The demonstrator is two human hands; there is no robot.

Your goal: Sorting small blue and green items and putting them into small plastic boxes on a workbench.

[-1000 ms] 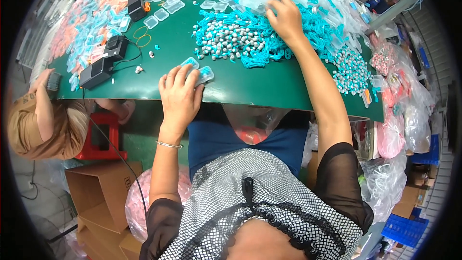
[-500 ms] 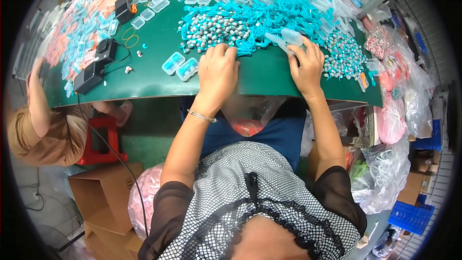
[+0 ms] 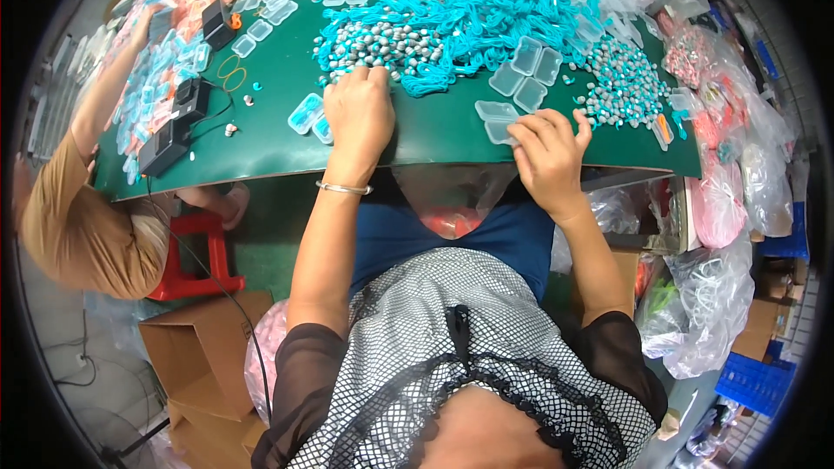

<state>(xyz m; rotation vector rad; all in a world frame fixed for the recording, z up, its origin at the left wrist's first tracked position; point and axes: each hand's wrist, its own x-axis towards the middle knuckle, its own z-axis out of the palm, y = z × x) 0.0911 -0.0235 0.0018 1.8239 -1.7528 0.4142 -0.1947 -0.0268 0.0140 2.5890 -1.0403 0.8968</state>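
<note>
Green counter (image 3: pixel 434 135) is crowded. Left hand (image 3: pixel 358 113) lies palm down, fingertips in the heap of teal-corded earbuds (image 3: pixel 408 43), gripping nothing I can see. Right hand (image 3: pixel 547 152) pinches a clear plastic case (image 3: pixel 497 128) at the counter's near edge; a slip could drop it.

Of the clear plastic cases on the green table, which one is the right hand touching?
The open clear case at the table's near edge, right under the right hand fingertips. The other clear cases lie farther back by the teal cords, untouched.
</note>
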